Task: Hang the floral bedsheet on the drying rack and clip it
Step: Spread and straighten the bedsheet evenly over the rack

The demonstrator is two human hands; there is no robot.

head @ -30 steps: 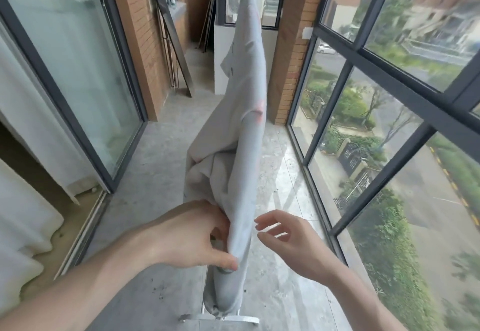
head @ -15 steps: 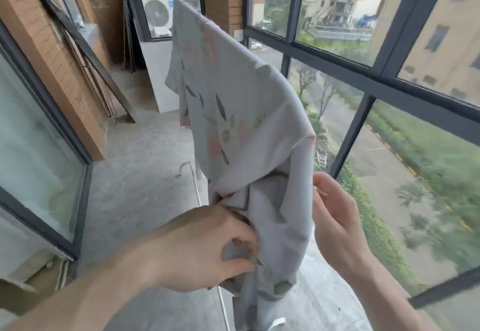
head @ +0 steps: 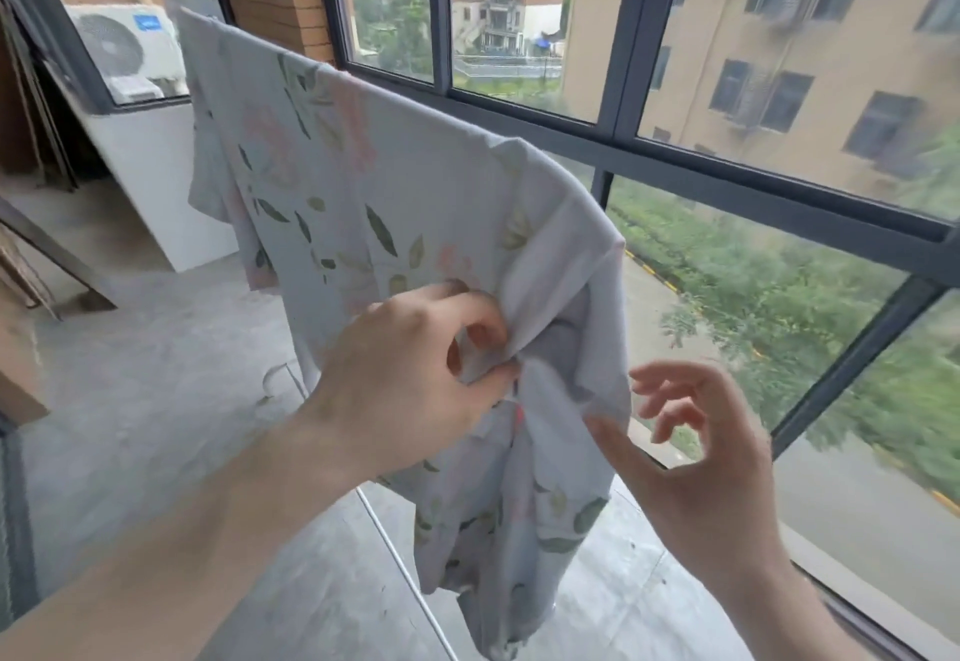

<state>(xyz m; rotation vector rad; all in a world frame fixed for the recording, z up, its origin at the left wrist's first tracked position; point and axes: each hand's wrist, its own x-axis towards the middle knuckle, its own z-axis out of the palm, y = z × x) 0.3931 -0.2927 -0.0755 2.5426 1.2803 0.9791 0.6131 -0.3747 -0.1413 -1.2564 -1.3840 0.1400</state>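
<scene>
Floral bedsheet (head: 363, 203) is draped over the drying rack's top bar, running from upper left to frame centre, near end bunched. Left hand (head: 415, 374) pinches a fold at that bunch; right hand (head: 696, 452) is released, fingers loose, thumb at the sheet's edge. No clip visible. Suggest: hold the pinch, pull the bunch flat along the bar, then clip over it.

Bright soft daylight from windows (head: 675, 89); motion blur throughout (edges wide-angle warped)
</scene>
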